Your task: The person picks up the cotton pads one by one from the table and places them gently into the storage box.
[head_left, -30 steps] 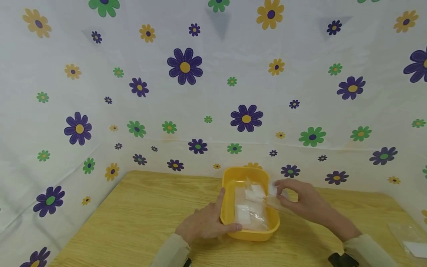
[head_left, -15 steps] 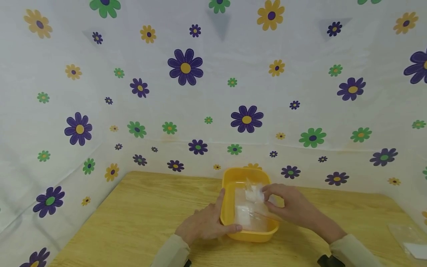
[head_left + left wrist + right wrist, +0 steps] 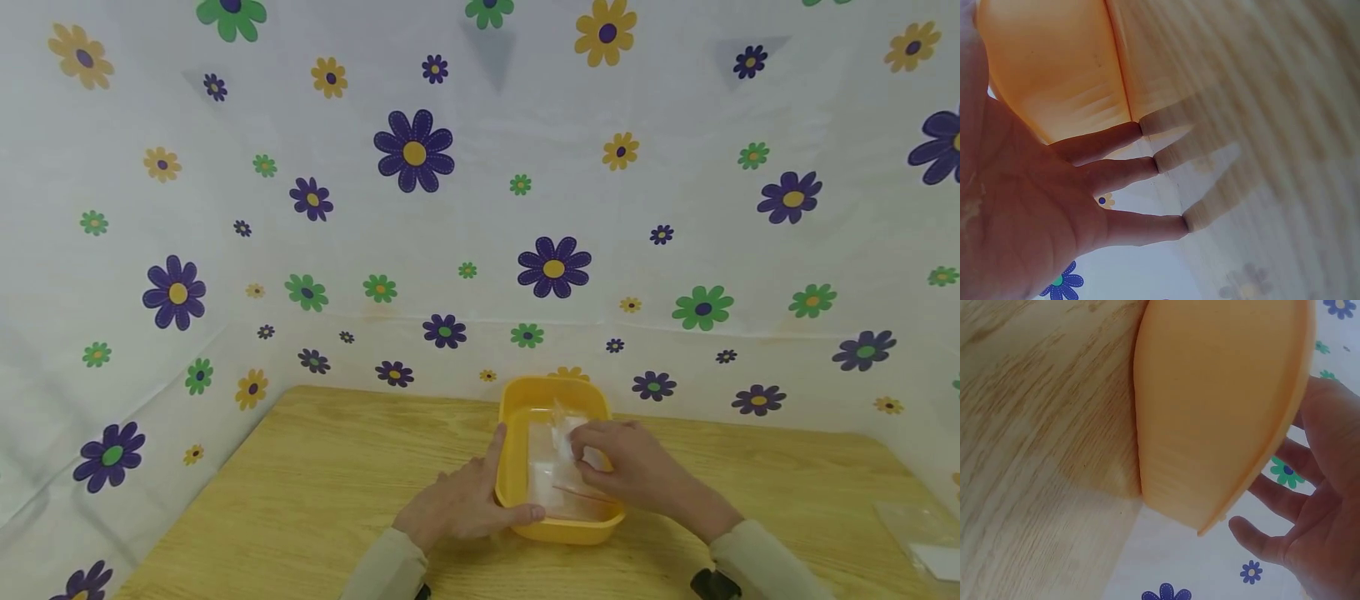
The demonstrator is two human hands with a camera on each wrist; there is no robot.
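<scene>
A yellow plastic tub (image 3: pixel 511 475) stands on the table, holding clear plastic bags (image 3: pixel 547 483) with white contents, which I cannot make out. My left hand (image 3: pixel 465 500) rests against the tub's near left corner, thumb on the front rim and index finger along the left side. In the left wrist view its other fingers (image 3: pixel 1129 175) are straight, tips on the tabletop. Over the tub's right half, my right hand (image 3: pixel 637 467) pinches a clear plastic bag (image 3: pixel 592 460) with something white inside, between thumb and forefinger. In the right wrist view the tub wall hides the bag and fingertips.
Another clear bag with a white piece (image 3: pixel 926 542) lies at the table's right edge. The wooden table (image 3: pixel 337 475) meets a white cloth with flowers (image 3: pixel 450 250) at the back and left side.
My right hand has moved left, carrying the pinched bag from the tub's right rim to above the bags inside. My left hand and the tub have hardly moved.
</scene>
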